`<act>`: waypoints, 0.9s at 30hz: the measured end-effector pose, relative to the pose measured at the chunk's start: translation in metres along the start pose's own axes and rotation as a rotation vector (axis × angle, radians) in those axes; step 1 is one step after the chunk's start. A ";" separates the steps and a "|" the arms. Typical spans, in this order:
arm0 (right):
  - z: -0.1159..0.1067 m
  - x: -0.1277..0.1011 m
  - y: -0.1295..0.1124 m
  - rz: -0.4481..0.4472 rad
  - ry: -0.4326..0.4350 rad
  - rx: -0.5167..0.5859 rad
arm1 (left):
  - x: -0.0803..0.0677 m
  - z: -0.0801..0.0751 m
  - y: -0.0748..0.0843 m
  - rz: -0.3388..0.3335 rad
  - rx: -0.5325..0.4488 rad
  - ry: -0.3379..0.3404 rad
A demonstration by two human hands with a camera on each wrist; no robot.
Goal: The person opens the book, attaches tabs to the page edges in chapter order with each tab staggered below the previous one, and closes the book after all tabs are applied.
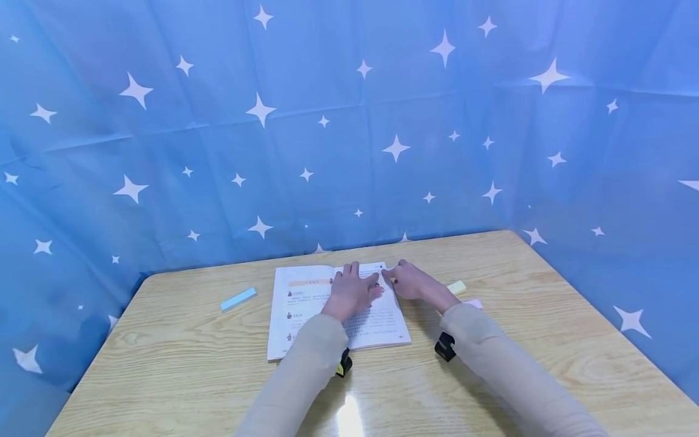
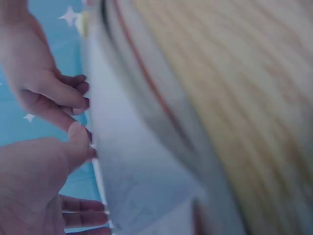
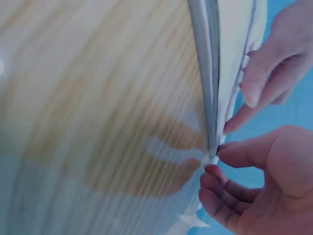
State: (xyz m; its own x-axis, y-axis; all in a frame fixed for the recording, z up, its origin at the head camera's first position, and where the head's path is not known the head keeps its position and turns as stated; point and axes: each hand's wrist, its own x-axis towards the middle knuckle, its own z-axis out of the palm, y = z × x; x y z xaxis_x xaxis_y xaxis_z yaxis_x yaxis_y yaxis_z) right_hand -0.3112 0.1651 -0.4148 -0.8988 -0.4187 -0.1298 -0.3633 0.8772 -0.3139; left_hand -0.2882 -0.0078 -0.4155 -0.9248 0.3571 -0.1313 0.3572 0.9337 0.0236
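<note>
An open book (image 1: pixel 311 306) with printed text lies on the wooden table. My left hand (image 1: pixel 349 294) rests on its right page with fingers spread, thumb toward the page's outer edge. My right hand (image 1: pixel 414 282) is at the upper right corner of that page, its extended index finger touching the paper beside the left thumb. In the left wrist view the right hand's other fingers (image 2: pixel 73 100) are bent, and its thumb looks apart from the index fingertip. In the right wrist view the right hand (image 3: pixel 259 181) sits at the book's edge (image 3: pixel 208 83). Anything thin under the fingertips is hidden.
A light blue strip (image 1: pixel 238 299) lies left of the book. A pale yellow strip (image 1: pixel 457 288) and a pinkish one (image 1: pixel 475 303), partly hidden, lie by the right forearm. A blue star-patterned curtain (image 1: pixel 338 152) hangs behind the table (image 1: pixel 180 364).
</note>
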 end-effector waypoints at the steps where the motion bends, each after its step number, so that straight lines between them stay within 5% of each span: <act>1: 0.000 0.001 -0.002 -0.002 0.004 -0.001 | -0.002 -0.002 -0.003 0.006 -0.019 0.001; 6: 0.004 0.009 -0.014 -0.052 0.044 -0.047 | -0.016 -0.008 -0.019 0.005 -0.141 0.015; 12: 0.007 0.020 -0.038 -0.136 0.072 -0.040 | -0.037 -0.009 -0.049 -0.077 -0.212 -0.008; 21: 0.008 0.032 -0.066 -0.142 -0.036 0.009 | -0.067 -0.004 -0.077 -0.127 -0.336 -0.070; 27: 0.008 0.010 -0.064 -0.164 -0.095 -0.036 | -0.097 -0.003 -0.089 -0.139 -0.369 -0.149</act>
State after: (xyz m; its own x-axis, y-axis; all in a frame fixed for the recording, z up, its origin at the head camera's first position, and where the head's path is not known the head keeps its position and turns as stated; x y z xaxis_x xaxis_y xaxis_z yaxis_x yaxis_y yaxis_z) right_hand -0.2950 0.1026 -0.4033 -0.8001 -0.5757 -0.1683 -0.5134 0.8024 -0.3041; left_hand -0.2305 -0.1260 -0.4015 -0.9221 0.2445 -0.2998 0.1338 0.9288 0.3457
